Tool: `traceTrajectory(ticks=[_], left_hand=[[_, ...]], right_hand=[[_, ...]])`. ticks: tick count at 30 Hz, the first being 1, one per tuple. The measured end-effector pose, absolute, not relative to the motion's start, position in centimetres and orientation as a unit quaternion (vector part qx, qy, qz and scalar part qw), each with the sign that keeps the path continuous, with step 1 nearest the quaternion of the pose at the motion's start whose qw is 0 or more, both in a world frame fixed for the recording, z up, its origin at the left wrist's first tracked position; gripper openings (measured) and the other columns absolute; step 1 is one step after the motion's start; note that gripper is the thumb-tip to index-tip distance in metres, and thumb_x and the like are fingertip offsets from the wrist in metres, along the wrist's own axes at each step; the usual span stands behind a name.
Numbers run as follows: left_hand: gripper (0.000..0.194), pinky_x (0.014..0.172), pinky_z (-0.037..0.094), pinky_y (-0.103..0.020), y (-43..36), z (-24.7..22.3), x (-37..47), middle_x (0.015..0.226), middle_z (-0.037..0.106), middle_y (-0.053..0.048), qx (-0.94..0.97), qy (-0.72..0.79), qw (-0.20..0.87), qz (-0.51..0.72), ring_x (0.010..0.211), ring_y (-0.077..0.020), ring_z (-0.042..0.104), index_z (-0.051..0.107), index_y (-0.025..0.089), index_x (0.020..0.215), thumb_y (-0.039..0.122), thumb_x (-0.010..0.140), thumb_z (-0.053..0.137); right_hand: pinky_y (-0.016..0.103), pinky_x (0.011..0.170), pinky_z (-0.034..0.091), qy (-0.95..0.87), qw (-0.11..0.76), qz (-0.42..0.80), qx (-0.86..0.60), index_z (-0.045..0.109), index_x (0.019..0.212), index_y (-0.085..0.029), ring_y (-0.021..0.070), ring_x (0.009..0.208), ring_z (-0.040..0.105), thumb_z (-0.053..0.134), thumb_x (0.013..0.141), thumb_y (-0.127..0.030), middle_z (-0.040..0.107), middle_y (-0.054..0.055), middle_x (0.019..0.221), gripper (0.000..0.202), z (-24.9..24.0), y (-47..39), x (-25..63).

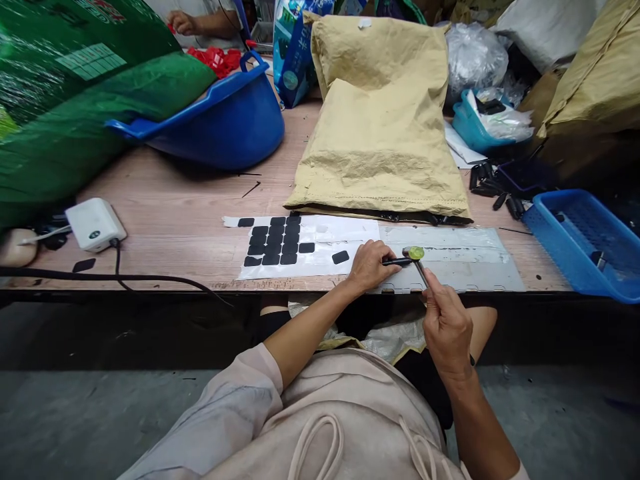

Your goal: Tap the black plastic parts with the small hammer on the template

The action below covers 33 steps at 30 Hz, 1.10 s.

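Note:
My left hand [371, 265] is closed around a slim black rod-like piece [399, 261] held low over the grey plate [460, 263] near the table's front edge. In my right hand [447, 323] is a small hammer [416, 253] with a metal handle and a yellow-green face on its head. The hammer's head is at the right end of the black piece; whether they touch I cannot tell. Left of my left hand lies a white sheet [325, 230] with rows of black rounded stickers [276, 240], and one loose black sticker [341, 257] is close to my wrist.
A large tan sack [380, 147] stands behind the plate. A blue basin [225, 123] and green sacks [100, 107] are at left, beside a white adapter [96, 223] with cables. A blue basket [585, 247] and small black parts [485, 180] lie right. Another person's hand [183, 22] shows at the back.

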<state>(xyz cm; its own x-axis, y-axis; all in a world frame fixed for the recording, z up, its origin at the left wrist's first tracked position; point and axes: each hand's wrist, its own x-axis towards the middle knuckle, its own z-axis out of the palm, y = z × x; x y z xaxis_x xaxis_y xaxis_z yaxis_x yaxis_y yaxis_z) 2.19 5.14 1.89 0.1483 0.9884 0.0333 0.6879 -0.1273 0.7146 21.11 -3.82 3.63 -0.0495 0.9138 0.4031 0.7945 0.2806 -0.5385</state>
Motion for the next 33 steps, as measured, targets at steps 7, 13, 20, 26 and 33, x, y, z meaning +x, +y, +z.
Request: traceTrajectory(ticks=[7, 13, 20, 26, 33], left_hand=[[0.014, 0.092, 0.047, -0.038, 5.2, 1.7, 2.2, 0.093, 0.071, -0.003, 0.697, 0.6, 0.284, 0.272, 0.098, -0.0232, 0.062, 0.076, 0.021, 0.087, 0.026, 0.081, 0.088], [0.014, 0.091, 0.048, -0.038, 5.0, 1.4, 2.2, 0.094, 0.071, -0.003, 0.7, 0.6, 0.279, 0.268, 0.097, -0.0238, 0.062, 0.075, 0.021, 0.089, 0.027, 0.081, 0.087], [0.015, 0.089, 0.05, -0.039, 5.3, 1.7, 2.1, 0.092, 0.071, -0.004, 0.7, 0.598, 0.277, 0.273, 0.096, -0.0248, 0.063, 0.074, 0.022, 0.088, 0.027, 0.081, 0.086], [0.021, 0.088, 0.053, -0.036, -0.6, 1.8, 1.0, 0.099, 0.076, -0.009, 0.765, 0.423, 0.336, 0.35, 0.093, -0.0221, 0.069, 0.074, 0.021, 0.104, 0.04, 0.096, 0.068], [0.026, 0.082, 0.054, -0.035, -6.8, -3.2, -0.4, 0.102, 0.081, -0.005, 0.716, 0.563, 0.406, 0.08, 0.092, -0.0249, 0.075, 0.075, 0.027, 0.116, 0.039, 0.095, 0.067]], right_hand=[[0.027, 0.074, 0.055, -0.712, 0.324, 0.096, -0.616, 0.071, 0.141, -0.026, 0.0178, 0.084, 0.071, 0.043, 0.105, -0.028, 0.076, 0.006, 0.093, 0.045, 3.0, -3.6, 21.5], [0.032, 0.079, 0.051, -0.672, 0.332, -0.011, -0.662, 0.072, 0.138, -0.022, 0.0231, 0.098, 0.07, 0.046, 0.105, -0.032, 0.077, 0.013, 0.112, 0.044, 5.0, -0.9, 24.4], [0.034, 0.061, 0.021, -0.598, 0.215, -0.113, -0.763, 0.084, 0.117, -0.026, 0.016, 0.072, 0.043, 0.054, 0.097, -0.025, 0.068, 0.012, 0.108, 0.035, 3.5, 4.4, 29.0], [0.035, 0.065, 0.021, -0.596, 0.242, -0.133, -0.755, 0.082, 0.118, -0.023, 0.0198, 0.081, 0.042, 0.053, 0.097, -0.021, 0.061, 0.013, 0.098, 0.037, 1.6, 6.8, 29.0], [0.036, 0.07, 0.027, -0.561, 0.251, -0.113, -0.781, 0.08, 0.124, -0.027, 0.0231, 0.087, 0.046, 0.051, 0.098, -0.025, 0.063, 0.014, 0.103, 0.039, 1.0, 8.1, 28.1]])
